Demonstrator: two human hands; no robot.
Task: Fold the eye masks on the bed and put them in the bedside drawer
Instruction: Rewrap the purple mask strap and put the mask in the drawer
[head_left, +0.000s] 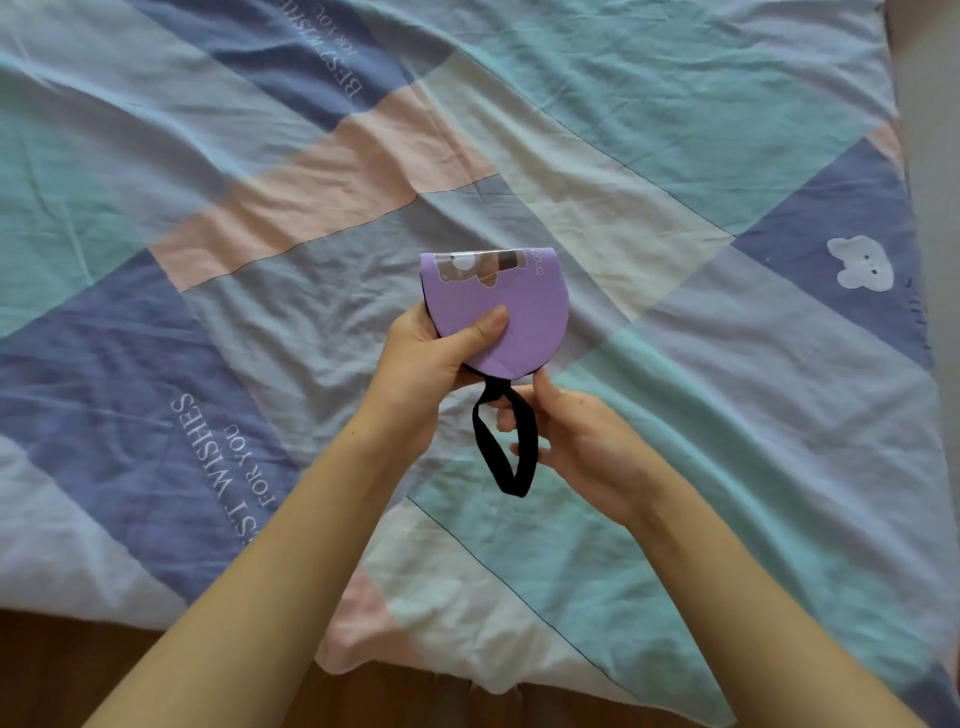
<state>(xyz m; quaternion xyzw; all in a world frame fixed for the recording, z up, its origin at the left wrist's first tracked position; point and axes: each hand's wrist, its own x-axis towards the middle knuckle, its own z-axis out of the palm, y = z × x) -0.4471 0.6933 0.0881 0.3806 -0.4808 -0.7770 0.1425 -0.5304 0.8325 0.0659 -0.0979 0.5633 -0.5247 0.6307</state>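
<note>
A purple eye mask (524, 306), folded in half with a bear print near its top edge, is held above the bed. My left hand (431, 358) pinches its lower left side, thumb pressed on the purple face. Its black elastic strap (511, 447) hangs down in a loop below the mask. My right hand (571, 436) holds that strap, fingers curled through the loop and thumb up near the mask's bottom edge. No drawer is in view.
A patchwork quilt (311, 182) in blue, teal, pink and cream covers the bed, wrinkled, with printed words and a white bunny patch (860, 262). The bed's near edge shows at the bottom, with brown wood floor (78, 675) below it.
</note>
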